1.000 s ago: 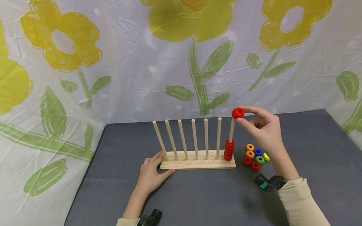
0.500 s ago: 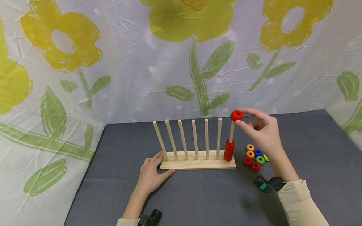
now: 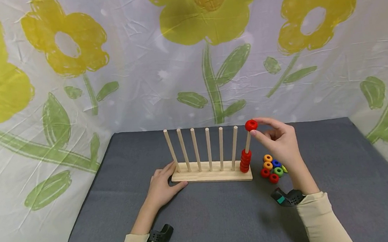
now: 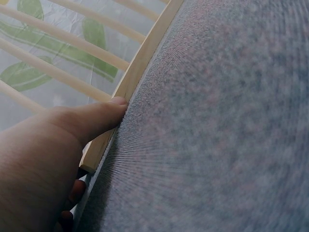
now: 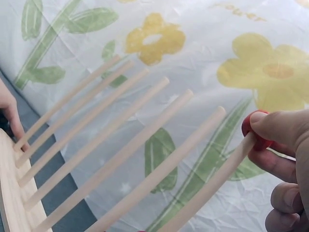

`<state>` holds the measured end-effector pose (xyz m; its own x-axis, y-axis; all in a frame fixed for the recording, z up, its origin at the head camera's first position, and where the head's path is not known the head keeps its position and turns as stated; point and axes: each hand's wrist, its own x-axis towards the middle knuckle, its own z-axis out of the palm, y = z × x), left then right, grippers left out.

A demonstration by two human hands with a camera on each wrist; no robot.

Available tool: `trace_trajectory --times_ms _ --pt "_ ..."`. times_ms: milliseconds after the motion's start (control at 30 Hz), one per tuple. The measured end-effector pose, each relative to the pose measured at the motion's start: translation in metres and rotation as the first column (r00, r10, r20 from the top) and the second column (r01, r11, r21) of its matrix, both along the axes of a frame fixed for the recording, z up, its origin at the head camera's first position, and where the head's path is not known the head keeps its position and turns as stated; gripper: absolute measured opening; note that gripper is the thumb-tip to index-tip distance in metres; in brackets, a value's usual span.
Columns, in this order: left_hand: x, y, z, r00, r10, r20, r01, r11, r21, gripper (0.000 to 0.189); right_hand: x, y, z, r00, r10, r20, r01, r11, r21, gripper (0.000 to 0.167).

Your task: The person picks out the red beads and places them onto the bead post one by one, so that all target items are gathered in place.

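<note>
My right hand (image 3: pixel 280 144) pinches a red ring bead (image 3: pixel 251 125) between thumb and forefinger, at the top of the rightmost peg (image 5: pixel 212 183). In the right wrist view the peg's tip meets the bead. Lower on that peg sits a stack of red beads (image 3: pixel 245 160). The wooden peg stand (image 3: pixel 213 177) has a flat base and a row of several upright pegs; the others are bare. My left hand (image 3: pixel 163 186) grips the base's left end, thumb (image 4: pixel 104 116) along the front edge and fingers partly hidden behind the end.
Right of the stand, loose beads lie in a cluster: orange (image 3: pixel 268 165), blue (image 3: pixel 277 163), green (image 3: pixel 278 172), red (image 3: pixel 274 178) and a yellow one partly hidden by the right wrist. A dark grey cloth (image 3: pixel 217 220) covers the table. A flowered curtain (image 3: pixel 141 83) hangs behind.
My right hand has shifted slightly left and down, bringing the red bead over onto the rightmost peg's tip. The left hand and the stand have stayed in place.
</note>
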<state>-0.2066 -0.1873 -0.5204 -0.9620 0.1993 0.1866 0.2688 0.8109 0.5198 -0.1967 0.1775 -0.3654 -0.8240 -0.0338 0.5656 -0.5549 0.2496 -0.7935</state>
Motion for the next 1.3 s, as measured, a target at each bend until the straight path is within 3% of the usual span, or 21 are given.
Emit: trace_trajectory --times_ms 300,567,900,1300 --pt "-0.0004 -0.0017 -0.0041 0.999 -0.017 -0.051 0.017 1.0 0.004 0.085 0.0025 -0.0004 0.0014 1.0 -0.007 -0.004 0.007 0.999 0.038 0.031" --pt "-0.0004 -0.0022 -0.0019 1.0 -0.019 -0.019 0.019 1.0 0.001 0.086 0.0028 0.0001 0.0021 0.999 -0.022 -0.044 0.026 0.995 0.093 0.032" --pt "-0.0006 -0.0015 -0.0008 1.0 -0.018 -0.022 0.018 1.0 0.01 0.086 0.0069 0.0011 0.0081 1.0 -0.031 0.006 0.03 0.992 0.122 0.031" --pt "-0.0002 -0.0017 -0.004 0.999 -0.017 -0.033 0.017 1.0 0.014 0.085 0.0081 0.0023 0.0087 0.999 -0.032 0.0 0.032 0.987 0.156 0.03"
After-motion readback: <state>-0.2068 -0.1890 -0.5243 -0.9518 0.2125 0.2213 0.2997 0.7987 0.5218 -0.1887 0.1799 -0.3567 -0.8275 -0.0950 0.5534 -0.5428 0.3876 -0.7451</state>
